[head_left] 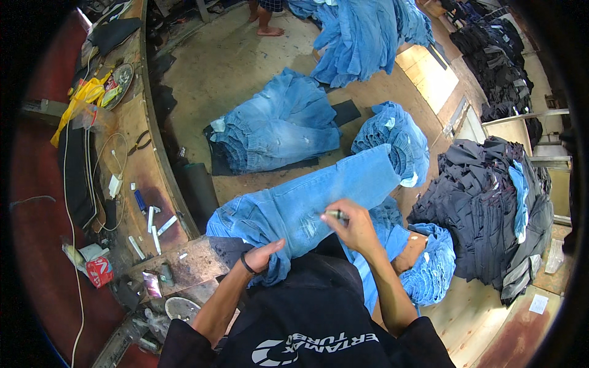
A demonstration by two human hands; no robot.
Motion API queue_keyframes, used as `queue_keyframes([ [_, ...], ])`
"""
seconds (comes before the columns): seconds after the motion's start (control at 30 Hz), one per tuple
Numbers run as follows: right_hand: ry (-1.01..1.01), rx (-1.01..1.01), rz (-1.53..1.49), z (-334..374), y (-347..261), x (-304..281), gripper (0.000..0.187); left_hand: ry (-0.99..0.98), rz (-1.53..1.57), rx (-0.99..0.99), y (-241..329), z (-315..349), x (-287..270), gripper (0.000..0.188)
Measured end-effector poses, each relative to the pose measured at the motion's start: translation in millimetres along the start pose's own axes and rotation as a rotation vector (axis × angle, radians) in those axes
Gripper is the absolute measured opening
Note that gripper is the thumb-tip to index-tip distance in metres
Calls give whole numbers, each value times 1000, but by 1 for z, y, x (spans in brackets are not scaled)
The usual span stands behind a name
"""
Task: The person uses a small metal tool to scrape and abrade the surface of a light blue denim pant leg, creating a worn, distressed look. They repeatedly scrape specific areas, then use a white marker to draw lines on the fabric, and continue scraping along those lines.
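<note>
Jeans (343,184) lie just ahead of torso, long axis slanting from bunched L end up to flat R end; R hand (356,227), nearer worn patch (308,226) & just R of it, pinches sm. tool (335,214); L hand (264,256) at bunched end, fingers hidden, can't tell if gripping.

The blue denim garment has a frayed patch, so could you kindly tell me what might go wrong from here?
The frayed patch might tear further if rubbed hard, as the right hand holds a small object right beside it. The blue denim garment could slip, since the left hand is at its near side and neither hand holds its far end.
</note>
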State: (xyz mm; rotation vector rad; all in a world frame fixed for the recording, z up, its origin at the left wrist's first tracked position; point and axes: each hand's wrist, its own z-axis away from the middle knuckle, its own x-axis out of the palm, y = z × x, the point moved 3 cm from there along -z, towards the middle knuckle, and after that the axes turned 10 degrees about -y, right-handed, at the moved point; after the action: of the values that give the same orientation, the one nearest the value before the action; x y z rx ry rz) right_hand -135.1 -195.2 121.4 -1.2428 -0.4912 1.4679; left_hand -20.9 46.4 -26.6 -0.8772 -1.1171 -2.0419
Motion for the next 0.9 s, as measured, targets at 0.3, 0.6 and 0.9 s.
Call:
queue_keyframes([
  [0.3, -34, -73, 55, -9, 0, -5, 18, 2, -3, -2, -1, -2, 1, 70],
  [0.6, 28, -106, 90, -18, -4, -3, 18, 41, -26, -25, 6, 0, 6, 66],
  [0.9, 43, -48, 121, -23, -5, -7, 16, 61, -22, 42, 3, 2, 8, 61],
])
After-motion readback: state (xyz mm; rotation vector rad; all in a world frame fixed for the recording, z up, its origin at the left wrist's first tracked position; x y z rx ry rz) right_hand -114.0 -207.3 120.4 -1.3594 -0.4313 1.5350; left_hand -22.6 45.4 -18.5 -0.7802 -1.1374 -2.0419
